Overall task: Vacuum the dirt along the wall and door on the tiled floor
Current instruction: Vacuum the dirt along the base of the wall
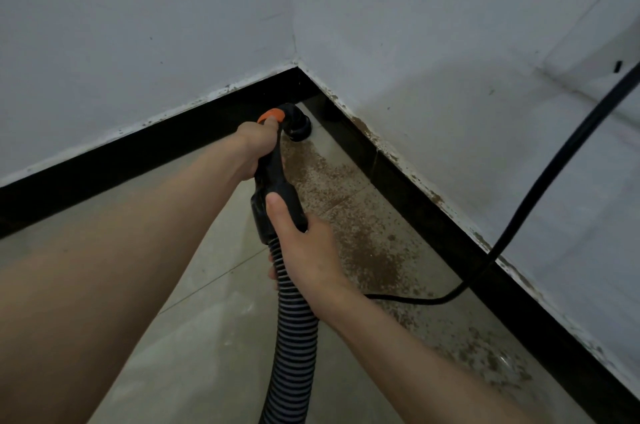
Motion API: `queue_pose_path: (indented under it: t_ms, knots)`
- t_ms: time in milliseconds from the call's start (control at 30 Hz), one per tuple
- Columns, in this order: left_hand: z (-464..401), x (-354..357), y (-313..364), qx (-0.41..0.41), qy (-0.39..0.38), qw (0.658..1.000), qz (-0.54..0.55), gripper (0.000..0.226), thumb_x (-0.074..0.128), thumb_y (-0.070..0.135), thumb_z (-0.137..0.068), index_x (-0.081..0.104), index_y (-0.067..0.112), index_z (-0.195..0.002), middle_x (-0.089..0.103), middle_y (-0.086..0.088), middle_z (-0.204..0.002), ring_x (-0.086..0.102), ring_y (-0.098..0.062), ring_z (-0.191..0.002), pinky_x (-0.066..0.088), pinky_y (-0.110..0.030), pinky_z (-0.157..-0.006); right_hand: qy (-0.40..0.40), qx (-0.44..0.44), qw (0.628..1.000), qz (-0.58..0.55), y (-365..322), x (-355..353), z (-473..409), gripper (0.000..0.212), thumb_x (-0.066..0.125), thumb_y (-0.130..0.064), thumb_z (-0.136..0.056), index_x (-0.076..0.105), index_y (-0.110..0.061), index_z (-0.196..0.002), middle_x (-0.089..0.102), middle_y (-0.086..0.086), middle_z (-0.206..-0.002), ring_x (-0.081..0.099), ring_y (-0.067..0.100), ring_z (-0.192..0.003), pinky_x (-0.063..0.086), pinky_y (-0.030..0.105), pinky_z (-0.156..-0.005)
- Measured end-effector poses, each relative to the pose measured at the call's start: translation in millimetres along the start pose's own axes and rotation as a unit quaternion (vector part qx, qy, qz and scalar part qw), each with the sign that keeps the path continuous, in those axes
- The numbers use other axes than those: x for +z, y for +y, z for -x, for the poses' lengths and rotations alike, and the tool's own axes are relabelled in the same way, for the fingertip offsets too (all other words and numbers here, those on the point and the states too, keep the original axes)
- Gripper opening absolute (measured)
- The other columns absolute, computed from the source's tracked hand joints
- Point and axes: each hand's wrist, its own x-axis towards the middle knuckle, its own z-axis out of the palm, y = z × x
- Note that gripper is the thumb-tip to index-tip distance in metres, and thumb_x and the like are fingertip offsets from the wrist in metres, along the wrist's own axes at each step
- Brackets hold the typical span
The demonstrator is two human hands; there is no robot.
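Gripping the black vacuum handle [273,164] near its upper end, the left hand [254,150] had its fingers curled round the grip, with the thumb lying against the orange button [271,115]. The right hand [304,250] was closed lower down, where the handle's collar met the ribbed hose [294,337]; its thumb lay straight along the collar and its fingers wrapped round behind the hose. Both forearms reached forward from the lower edge of the view.

The nozzle [298,127] at the far end of the handle pointed down into the corner where the two white walls [138,25] met, just above the tiled floor [207,337]; whether it touched the tile could not be told. The hose ran from the right hand down and out of view at the bottom edge.

Brown dirt [363,243] lay scattered on the tiles in a band along the right-hand wall, starting just beside the nozzle and running toward the lower right, with thinner patches further along. A black skirting strip [450,215] ran along the foot of both walls, its upper edge chipped and speckled. A black power cable [519,209] came down across the right wall, crossed the skirting and curved over the floor through the dirt to pass behind the right wrist.
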Motion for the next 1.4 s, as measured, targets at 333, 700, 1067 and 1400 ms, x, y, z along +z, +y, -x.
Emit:
queue_pose_path:
  t_ms: [333, 700, 1067, 1400]
  knots:
    - [24.4, 3.8, 2.4, -0.017, -0.031, 0.999, -0.002, 0.047, 0.032, 0.038, -0.102, 0.042, 0.002, -0.131, 0.049, -0.01, -0.071, 0.048, -0.019, -0.054, 0.041, -0.022, -0.038, 0.0, 0.003, 1.0, 0.014, 0.1, -6.5, 16.1, 0.054, 0.052, -0.068, -0.087, 0.058, -0.016, -0.101, 0.066, 0.01, -0.099, 0.068, 0.016, -0.07, 0.058, 0.029, -0.063]
    - [33.7, 6.7, -8.0, -0.028, -0.036, 0.999, 0.007, 0.035, 0.034, 0.04, -0.101, 0.042, 0.007, -0.109, 0.05, -0.011, -0.072, 0.049, -0.022, -0.057, 0.045, -0.03, -0.054, 0.007, 0.0, 1.0, 0.003, 1.9, -9.6, 36.4, 0.05, 0.053, -0.065, -0.089, 0.057, -0.015, -0.091, 0.063, 0.007, -0.083, 0.059, 0.007, -0.046, 0.047, 0.019, -0.046]
    - [39.4, 10.3, -20.9, -0.039, -0.044, 0.998, 0.007, 0.054, 0.035, 0.046, -0.099, 0.046, 0.002, -0.13, 0.05, -0.01, -0.073, 0.049, -0.02, -0.058, 0.042, -0.027, -0.051, 0.02, 0.007, 1.0, 0.021, 4.0, -14.5, 57.9, 0.048, 0.053, -0.065, -0.088, 0.057, -0.016, -0.089, 0.066, 0.011, -0.091, 0.062, 0.008, -0.048, 0.05, 0.023, -0.044]
    - [40.6, 2.6, -22.7, -0.014, -0.033, 0.998, 0.043, 0.052, 0.039, 0.045, -0.098, 0.044, 0.001, -0.124, 0.059, -0.016, -0.09, 0.059, -0.029, -0.071, 0.051, -0.032, -0.063, 0.019, -0.02, 0.999, 0.024, 7.1, -9.5, 60.0, 0.045, 0.054, -0.062, -0.089, 0.055, -0.017, -0.087, 0.062, 0.008, -0.082, 0.057, 0.008, -0.046, 0.044, 0.017, -0.041]
